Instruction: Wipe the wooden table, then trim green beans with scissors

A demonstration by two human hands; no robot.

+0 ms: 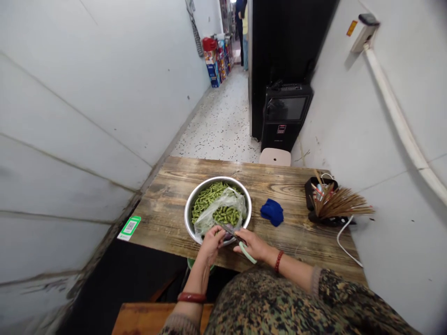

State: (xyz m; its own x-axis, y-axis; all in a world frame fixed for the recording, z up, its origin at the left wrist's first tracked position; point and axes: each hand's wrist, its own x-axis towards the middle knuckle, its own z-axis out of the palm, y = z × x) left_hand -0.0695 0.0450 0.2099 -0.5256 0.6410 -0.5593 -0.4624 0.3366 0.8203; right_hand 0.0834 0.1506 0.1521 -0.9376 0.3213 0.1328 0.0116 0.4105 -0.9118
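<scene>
A wide metal basin (187, 222) holds many green bean pods (208, 197), which look like edamame. Inside it lies a clear plastic bag (206, 222) with more pods in its open mouth. At the basin's near rim my left hand (211, 243) is closed in a pinch; what sits between the fingertips is too small to make out. My right hand (254, 244) grips a pair of scissors (247, 252) with pale green handles. Their dark blades point left over the basin, close to my left fingertips. Something purplish, partly hidden, shows beneath the blades.
A crumpled blue cloth (272, 212) lies right of the basin on the wooden table (164, 204). Farther right are a black holder (310, 195) and a bundle of thin brown sticks (340, 202). A white cable crosses the right edge. A pink stool (275, 156) stands beyond the table.
</scene>
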